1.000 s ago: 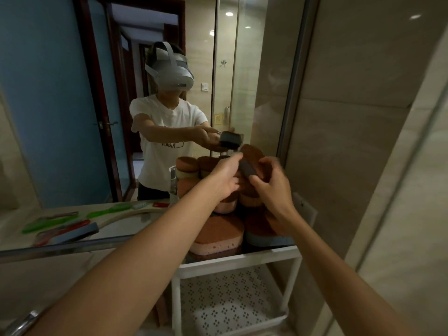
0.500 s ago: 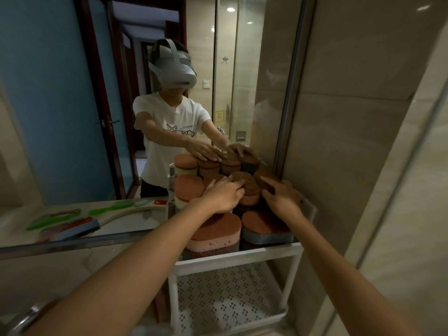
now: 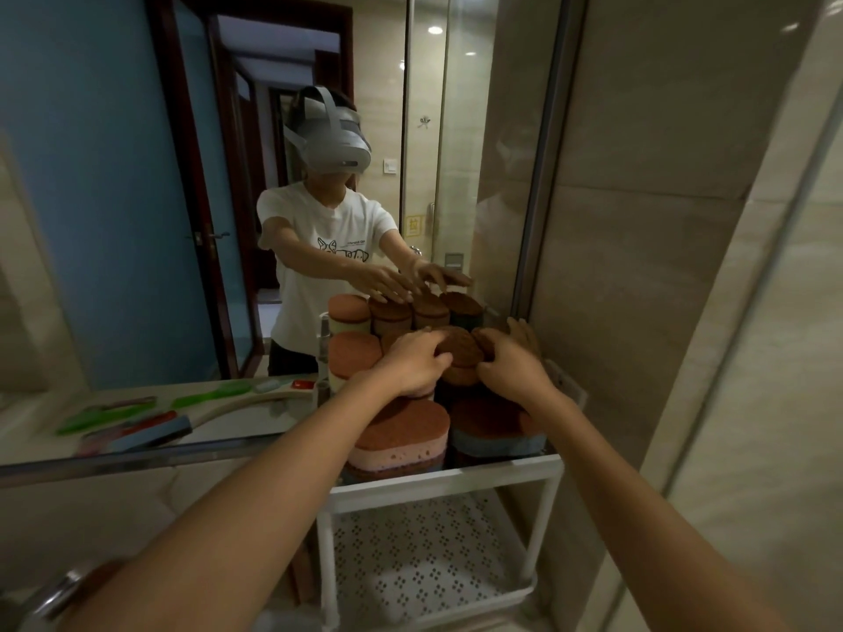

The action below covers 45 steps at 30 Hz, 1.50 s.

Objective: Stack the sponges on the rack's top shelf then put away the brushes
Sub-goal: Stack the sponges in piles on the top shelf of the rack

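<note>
Both hands on the back sponge stack, top shelf.
Left hand (image 3: 413,360) and right hand (image 3: 511,364), fingers curled, now clasp the brown-topped sponge (image 3: 460,351) from either side; a second ago they held it higher. Brushes (image 3: 137,421) lie on the tabletop (image 3: 255,412), left of rack (image 3: 447,478).

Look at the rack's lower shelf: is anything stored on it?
No: the perforated lower shelf of the white rack lies bare, while the sponges all sit on top.

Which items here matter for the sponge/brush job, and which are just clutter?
Job:
- sponges
- rack
- brushes
- left hand
- right hand

Lying about:
- spray bottle
- mirror
- tap
</note>
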Available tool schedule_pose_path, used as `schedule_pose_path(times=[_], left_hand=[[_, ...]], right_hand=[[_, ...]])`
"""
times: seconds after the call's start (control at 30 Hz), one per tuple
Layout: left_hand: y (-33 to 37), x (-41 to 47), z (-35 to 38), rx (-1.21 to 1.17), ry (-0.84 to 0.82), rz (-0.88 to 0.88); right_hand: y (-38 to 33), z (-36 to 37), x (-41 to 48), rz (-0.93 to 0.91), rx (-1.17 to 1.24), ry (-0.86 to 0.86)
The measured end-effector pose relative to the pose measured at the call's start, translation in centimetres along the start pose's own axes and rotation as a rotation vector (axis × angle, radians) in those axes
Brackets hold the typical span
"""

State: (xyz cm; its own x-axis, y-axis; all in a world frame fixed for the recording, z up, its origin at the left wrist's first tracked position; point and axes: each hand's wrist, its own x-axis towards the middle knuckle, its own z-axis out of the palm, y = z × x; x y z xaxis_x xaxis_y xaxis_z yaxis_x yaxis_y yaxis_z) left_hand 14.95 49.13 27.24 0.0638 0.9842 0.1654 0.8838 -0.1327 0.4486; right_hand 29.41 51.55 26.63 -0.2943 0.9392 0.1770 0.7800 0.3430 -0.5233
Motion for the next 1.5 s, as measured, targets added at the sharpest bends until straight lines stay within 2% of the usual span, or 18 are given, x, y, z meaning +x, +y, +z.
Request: schedule_pose_path(times=[0.13,0.3,0.4,0.53,0.63,0.7,0.8,0.87,0.93,1.0,1.07,1.3,1.5], left_hand=[[0.0,-1.9,-2.3,-0.196,0.306,-0.063],[-3.9,-7.9,-4.8,-0.402,0.547,-0.183],[-7.7,-12.7,-4.2,-0.449,0.678,-0.318],[-13.4,-19.0,-0.2,-0.396,0.664,-0.533],[-17.4,-23.0,4.1,-0.339,0.564,-0.685],[-19.5,-25.2,7.2,-0.301,0.440,-0.763],[-22.3,-27.6,12.1,-0.169,0.152,-0.877],[-23.9,-29.0,15.0,-0.119,-0.054,-0.920],[-26.1,-30.4,17.4,-0.049,-0.269,-0.890],[-28.7,-31.8,19.2,0.090,-0.507,-0.775],[-31.2,-32.4,20.7,0.295,-0.631,-0.635],[-34.6,-30.1,25.0,0.572,-0.761,-0.363],[-35.7,-29.9,26.0,0.597,-0.769,-0.422]], right_hand=[[-2.8,1.9,-2.6,-0.190,0.157,0.240],[-8.7,7.2,-7.4,-0.408,0.454,0.333],[-11.8,12.1,-10.3,-0.496,0.585,0.244],[-12.1,20.3,-13.3,-0.461,0.563,0.021],[-10.3,26.5,-15.0,-0.355,0.401,-0.251],[-8.1,30.5,-15.7,-0.236,0.254,-0.474],[-4.6,35.6,-16.4,-0.157,-0.022,-0.757],[-2.6,38.1,-16.7,-0.146,-0.159,-0.870],[-1.0,40.3,-16.6,-0.166,-0.263,-0.955],[0.0,42.1,-16.3,-0.209,-0.347,-1.003],[0.2,43.7,-16.1,-0.255,-0.382,-1.004],[-0.5,48.0,-15.3,-0.429,-0.495,-0.973],[0.6,49.1,-14.9,-0.466,-0.591,-0.942]])
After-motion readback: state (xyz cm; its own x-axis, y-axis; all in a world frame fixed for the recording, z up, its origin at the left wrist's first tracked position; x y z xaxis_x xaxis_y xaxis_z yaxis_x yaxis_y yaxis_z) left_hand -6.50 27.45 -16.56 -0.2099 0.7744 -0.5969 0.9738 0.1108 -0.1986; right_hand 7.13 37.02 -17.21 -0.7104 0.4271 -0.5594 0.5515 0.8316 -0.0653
